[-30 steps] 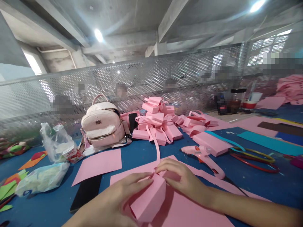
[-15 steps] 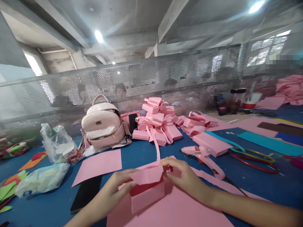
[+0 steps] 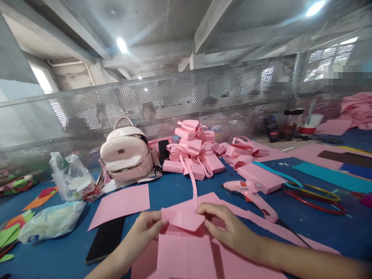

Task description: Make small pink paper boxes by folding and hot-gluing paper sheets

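A bare grey concrete ceiling (image 3: pixel 162 23) with heavy beams (image 3: pixel 212 19) fills the upper half of the view. Round ceiling lamps glow at 11 o'clock (image 3: pixel 121 44) and 1 o'clock (image 3: pixel 315 7). A perforated metal screen (image 3: pixel 186 100) runs across the middle, and blurred people sit behind it. Daylight enters through an opening at 9 o'clock (image 3: pixel 40 79) and gridded windows at 2 o'clock (image 3: pixel 328 62). A blue-topped worktable (image 3: pixel 314 228) spreads below.

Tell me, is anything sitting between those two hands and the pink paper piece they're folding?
Nothing visible does. The left hand and the right hand both already touch the folded pink paper, pinching its flap from either side. The glue gun lies apart, off to the right on the blue table.
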Demonstrator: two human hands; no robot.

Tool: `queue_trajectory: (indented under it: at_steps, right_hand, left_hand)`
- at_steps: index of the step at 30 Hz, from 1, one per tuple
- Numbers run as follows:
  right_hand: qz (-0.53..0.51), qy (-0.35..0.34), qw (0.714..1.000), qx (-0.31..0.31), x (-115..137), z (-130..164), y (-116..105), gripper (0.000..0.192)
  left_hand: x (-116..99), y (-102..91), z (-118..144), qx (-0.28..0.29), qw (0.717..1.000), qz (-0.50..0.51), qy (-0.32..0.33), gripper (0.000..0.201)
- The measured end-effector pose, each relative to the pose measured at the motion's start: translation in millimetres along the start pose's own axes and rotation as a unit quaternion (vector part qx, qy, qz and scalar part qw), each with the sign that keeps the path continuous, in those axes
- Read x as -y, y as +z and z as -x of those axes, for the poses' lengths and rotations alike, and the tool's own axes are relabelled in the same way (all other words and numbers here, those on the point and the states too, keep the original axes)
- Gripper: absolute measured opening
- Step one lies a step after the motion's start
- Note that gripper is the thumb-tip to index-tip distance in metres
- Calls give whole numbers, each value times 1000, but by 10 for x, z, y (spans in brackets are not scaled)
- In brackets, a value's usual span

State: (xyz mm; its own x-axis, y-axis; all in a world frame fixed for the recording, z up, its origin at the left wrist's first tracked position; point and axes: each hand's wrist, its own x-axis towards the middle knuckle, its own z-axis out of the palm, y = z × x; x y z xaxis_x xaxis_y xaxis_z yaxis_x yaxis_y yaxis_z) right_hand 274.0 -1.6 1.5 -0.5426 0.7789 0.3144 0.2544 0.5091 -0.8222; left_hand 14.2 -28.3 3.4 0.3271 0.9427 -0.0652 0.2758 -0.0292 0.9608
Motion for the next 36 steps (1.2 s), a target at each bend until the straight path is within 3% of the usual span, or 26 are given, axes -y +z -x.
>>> queue_trajectory:
  at_steps: [3, 7, 12, 19, 25, 31, 36]
  right_hand:
    - [-11, -6, 1000, 0, -4, 6, 15, 28]
    - [-24, 10, 1000, 16, -3, -17, 16, 27]
    - [-40, 40, 998, 18, 31, -29, 0, 26]
    - [-56, 58, 996, 44, 20, -23, 19, 19]
    - [-40, 71, 993, 84, 13, -1, 52, 28]
    - [-67, 45, 988, 130, 208, 25, 44, 31]
    - [-59, 0, 987, 152, 204, 60, 67, 40]
  left_hand:
    - [9, 64, 16, 2, 1000, -10, 1, 40]
    - [-9, 155, 74, 12, 1000, 4, -18, 22]
    - [6, 139, 64, -13, 998, 52, -19, 38]
    - [74, 1, -48, -78, 992, 93, -16, 33]
    - [86, 60, -37, -82, 991, 96, -41, 20]
    - [129, 216, 32, 11, 995, 92, -27, 52]
    - [52, 308, 87, 54, 994, 89, -42, 67]
